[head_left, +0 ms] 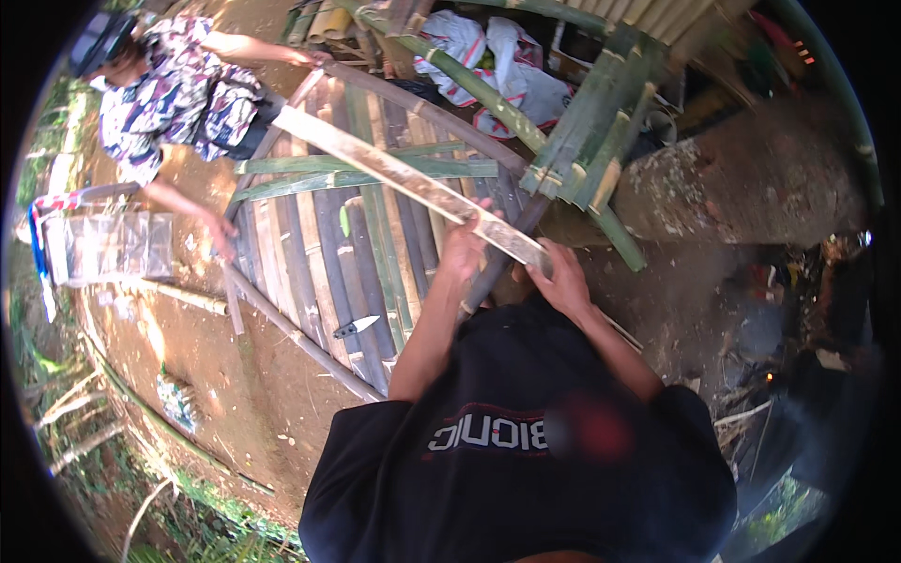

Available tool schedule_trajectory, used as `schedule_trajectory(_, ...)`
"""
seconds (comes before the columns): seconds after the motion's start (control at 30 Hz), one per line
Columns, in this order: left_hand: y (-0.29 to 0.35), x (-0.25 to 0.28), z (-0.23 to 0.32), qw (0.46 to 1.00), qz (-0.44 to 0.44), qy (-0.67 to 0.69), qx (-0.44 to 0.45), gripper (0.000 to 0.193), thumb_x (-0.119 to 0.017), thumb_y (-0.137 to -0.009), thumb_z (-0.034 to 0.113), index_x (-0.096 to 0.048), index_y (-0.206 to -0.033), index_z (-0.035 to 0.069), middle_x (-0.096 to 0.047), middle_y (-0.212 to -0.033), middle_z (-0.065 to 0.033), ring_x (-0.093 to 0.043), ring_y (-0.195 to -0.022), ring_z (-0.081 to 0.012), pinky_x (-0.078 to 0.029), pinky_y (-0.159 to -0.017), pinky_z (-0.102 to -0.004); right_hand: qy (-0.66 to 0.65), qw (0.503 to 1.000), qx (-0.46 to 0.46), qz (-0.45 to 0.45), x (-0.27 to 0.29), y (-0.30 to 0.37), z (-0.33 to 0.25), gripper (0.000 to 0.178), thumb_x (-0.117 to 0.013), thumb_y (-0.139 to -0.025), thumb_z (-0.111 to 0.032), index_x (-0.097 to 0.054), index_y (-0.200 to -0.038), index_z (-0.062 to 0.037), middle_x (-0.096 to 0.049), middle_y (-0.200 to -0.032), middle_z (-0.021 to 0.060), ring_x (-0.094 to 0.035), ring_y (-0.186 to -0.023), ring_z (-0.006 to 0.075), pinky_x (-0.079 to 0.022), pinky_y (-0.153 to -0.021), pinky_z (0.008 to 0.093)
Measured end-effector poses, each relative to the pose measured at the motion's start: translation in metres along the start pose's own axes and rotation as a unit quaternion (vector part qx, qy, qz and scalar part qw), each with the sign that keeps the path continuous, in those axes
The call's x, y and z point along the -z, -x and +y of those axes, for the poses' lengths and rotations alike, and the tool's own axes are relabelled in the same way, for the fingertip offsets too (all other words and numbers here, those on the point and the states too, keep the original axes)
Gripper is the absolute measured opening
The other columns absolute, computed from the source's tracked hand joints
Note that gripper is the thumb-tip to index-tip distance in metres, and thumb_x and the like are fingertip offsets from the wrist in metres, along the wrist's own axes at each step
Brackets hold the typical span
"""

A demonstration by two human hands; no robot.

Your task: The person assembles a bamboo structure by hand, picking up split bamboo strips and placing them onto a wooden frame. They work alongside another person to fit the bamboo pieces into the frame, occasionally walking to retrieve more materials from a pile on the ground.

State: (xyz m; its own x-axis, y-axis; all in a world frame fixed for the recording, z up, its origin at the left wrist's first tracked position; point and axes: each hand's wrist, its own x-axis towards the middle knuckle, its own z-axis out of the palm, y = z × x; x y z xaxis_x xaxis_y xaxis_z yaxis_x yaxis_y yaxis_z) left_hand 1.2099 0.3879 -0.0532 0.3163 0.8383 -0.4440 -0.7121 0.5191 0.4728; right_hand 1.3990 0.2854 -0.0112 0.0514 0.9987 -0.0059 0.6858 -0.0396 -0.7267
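Observation:
A long split bamboo slat (380,171), pale and brown on its upper face, slants above a platform of bamboo strips (305,235). My left hand (463,246) is closed round the slat a short way from its near end. At that end my right hand (560,280) grips it, thumb and fingers on its edges. The slat's far end reaches towards a co-worker (174,103) in a patterned shirt, whose two hands rest at the platform's frame. A small knife (357,327) with a dark handle lies on the platform, left of my left forearm.
Two green bamboo strips (366,171) lie across the platform beneath the slat. More green split bamboo (596,122) leans at the upper right, beside a large rock (741,183). White sacks (507,70) sit behind the platform. A clear plastic container (111,246) stands at the left.

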Motion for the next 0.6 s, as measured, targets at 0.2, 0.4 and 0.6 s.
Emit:
schedule_trajectory(0.2, 0.013, 0.081, 0.008, 0.999, 0.039, -0.008, -0.036, 0.045, -0.065, -0.084, 0.009, -0.044, -0.123, 0.003, -0.053, -0.127, -0.0141, -0.053, -0.116, -0.0358, -0.042, -0.101, -0.0510, -0.026, 0.994, 0.006, -0.104, -0.035, -0.004, -0.002, 0.049, -0.064, -0.083, -0.027, -0.051, -0.123, -0.0011, -0.054, -0.118, 0.0216, -0.049, -0.112, 0.0376, -0.038, -0.098, 0.0436)
schedule_trajectory(0.4, 0.006, 0.143, 0.046, 0.988, 0.149, -0.022, 0.018, 0.036, -0.049, -0.094, 0.010, -0.041, -0.128, 0.002, -0.051, -0.133, -0.0111, -0.050, -0.121, -0.0309, -0.041, -0.104, -0.0462, -0.012, 0.996, -0.018, -0.083, -0.055, 0.001, -0.002, 0.048, -0.064, -0.083, -0.025, -0.051, -0.123, -0.0024, -0.052, -0.118, 0.0191, -0.046, -0.115, 0.0372, -0.036, -0.100, 0.0430)
schedule_trajectory(0.6, -0.008, 0.208, 0.055, 0.960, 0.260, -0.076, 0.073, 0.035, -0.053, -0.094, 0.015, -0.043, -0.126, 0.008, -0.056, -0.119, -0.0084, -0.054, -0.112, -0.0313, -0.044, -0.099, -0.0501, -0.003, 0.994, -0.099, -0.048, -0.054, 0.012, 0.020, 0.038, -0.064, -0.083, -0.023, -0.057, -0.114, -0.0028, -0.056, -0.114, 0.0187, -0.054, -0.109, 0.0362, -0.043, -0.093, 0.0408)
